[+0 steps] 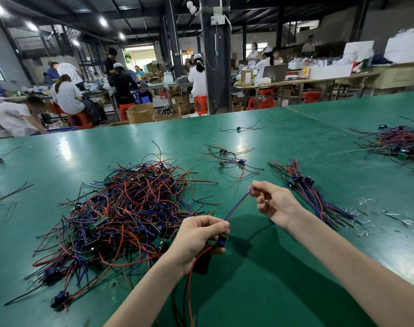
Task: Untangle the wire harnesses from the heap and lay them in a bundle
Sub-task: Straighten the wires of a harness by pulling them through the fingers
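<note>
A big tangled heap of red, blue and black wire harnesses [121, 208] lies on the green table [284, 267], left of centre. My left hand [199, 234] grips one harness [238, 205] at its small blue-black component, with red and black leads hanging down toward me. My right hand [272, 201] pinches the far end of that harness's blue and red pair, stretching it taut between both hands. To the right lies a straightened bundle of harnesses [312, 194], components side by side at its far end.
A few loose harnesses [227, 159] lie beyond my hands, one more [239, 128] farther back. Another heap [399, 145] sits at the far right, stray wires [3, 197] at the left edge. Clear plastic scraps [390, 215] lie right of the bundle. Several people work at benches behind.
</note>
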